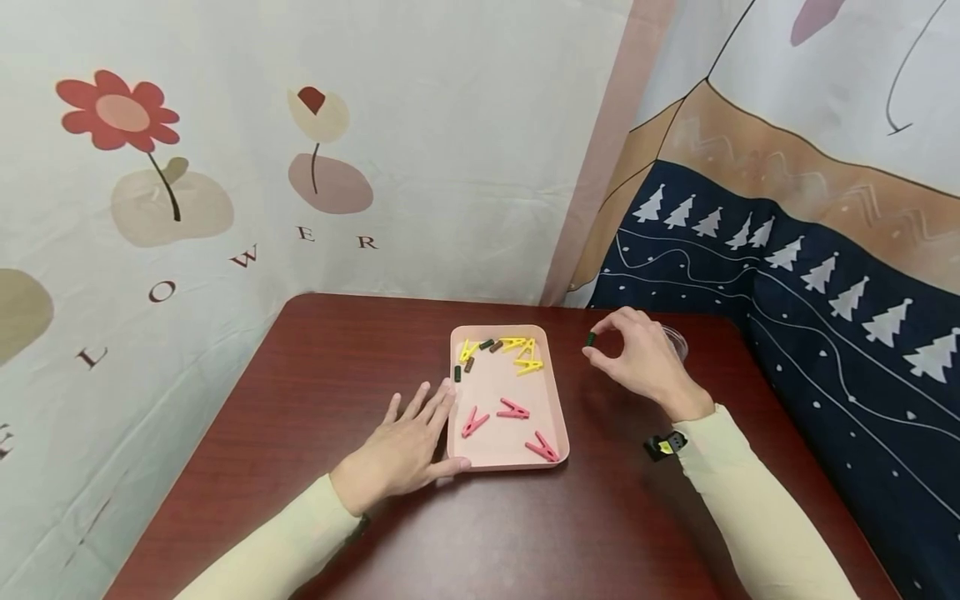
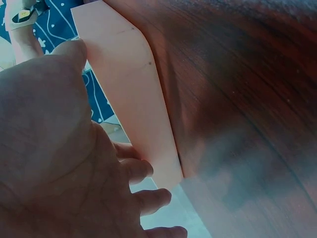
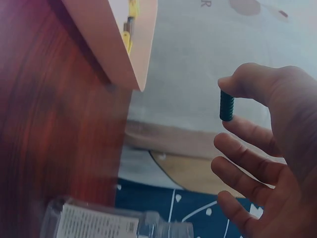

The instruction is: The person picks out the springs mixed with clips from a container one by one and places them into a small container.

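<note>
Between thumb and index finger, my right hand (image 1: 637,354) pinches a small dark green ridged cylinder (image 3: 227,105), held in the air to the right of a pink tray (image 1: 510,454). The other fingers of that hand are spread apart. My left hand (image 1: 401,454) lies along the tray's left side, fingers extended and touching its rim, thumb at the near left corner. In the tray's far part are several yellow clothespins (image 1: 528,366), with green cylinders (image 1: 457,374) and brown cylinders (image 1: 469,365). Three pink clothespins (image 1: 513,409) lie in the near part.
A clear plastic container (image 3: 99,222) with a white printed label is on the table's right side, partly hidden behind my right hand in the head view. The dark red wooden table (image 1: 322,358) meets a printed cloth (image 1: 450,167) at its back edge.
</note>
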### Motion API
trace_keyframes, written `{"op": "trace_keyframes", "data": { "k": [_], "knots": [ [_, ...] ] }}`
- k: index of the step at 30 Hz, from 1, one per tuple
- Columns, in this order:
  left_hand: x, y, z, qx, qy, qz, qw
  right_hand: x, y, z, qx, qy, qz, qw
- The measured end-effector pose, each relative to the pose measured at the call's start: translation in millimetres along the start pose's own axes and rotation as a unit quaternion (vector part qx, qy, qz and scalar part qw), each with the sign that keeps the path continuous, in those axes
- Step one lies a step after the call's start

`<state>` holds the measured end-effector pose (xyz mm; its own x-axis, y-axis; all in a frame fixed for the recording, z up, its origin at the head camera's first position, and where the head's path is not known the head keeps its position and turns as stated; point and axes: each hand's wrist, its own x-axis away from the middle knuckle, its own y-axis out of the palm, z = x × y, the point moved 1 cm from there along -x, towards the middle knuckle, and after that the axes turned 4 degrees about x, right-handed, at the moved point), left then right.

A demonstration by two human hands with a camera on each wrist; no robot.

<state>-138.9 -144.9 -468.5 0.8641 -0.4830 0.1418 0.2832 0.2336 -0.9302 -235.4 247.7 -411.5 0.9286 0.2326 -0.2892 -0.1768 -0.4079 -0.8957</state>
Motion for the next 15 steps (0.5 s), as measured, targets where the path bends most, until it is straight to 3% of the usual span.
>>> {"op": "trace_keyframes", "data": {
  "k": [8, 15],
  "knots": [
    [0.2, 1.7, -1.3, -0.008, 0.008, 0.013, 0.9999, 3, -10.5, 13, 0.014, 0.032, 0.004, 0.999],
    [1.2, 4.2, -2.2, -0.007, 0.008, 0.017, 0.9998, 8, -15.9, 29, -0.005, 0.051, 0.015, 0.999]
  ]
}}
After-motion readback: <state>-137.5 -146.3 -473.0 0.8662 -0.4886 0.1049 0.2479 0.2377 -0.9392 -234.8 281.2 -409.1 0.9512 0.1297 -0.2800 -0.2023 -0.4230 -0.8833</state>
